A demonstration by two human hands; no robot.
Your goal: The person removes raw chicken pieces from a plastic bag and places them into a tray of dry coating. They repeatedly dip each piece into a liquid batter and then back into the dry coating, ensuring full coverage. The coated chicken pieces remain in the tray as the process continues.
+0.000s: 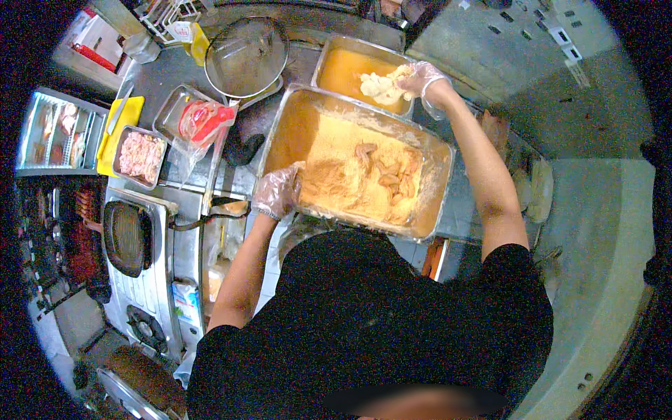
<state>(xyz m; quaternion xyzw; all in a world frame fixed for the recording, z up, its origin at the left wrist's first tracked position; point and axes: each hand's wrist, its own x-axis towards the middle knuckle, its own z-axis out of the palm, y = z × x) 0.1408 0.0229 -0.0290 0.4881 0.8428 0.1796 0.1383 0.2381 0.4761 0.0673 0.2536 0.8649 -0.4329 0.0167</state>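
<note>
My right hand (420, 81), in a clear plastic glove, holds a pale, lumpy mass of coated food (386, 88) at the far metal tray (316, 65), which contains orange-yellow liquid (338, 73). Whether the mass touches the liquid cannot be told. Nearer my body is a large deep metal tray (443, 194) with a bed of yellowish crumbs (341, 139). Several brownish coated pieces (389, 180) lie in the crumbs towards the right. My left hand (278, 190), also gloved, grips this tray at its near left corner, with fingertips over the inner side.
On the left counter are a round mesh strainer (247, 58), a small metal tray with a red item in plastic (205, 121), a tray of raw minced meat (140, 155) and a knife (119, 111) on a yellow board (134, 113). A grill pan (126, 239) sits on the stove.
</note>
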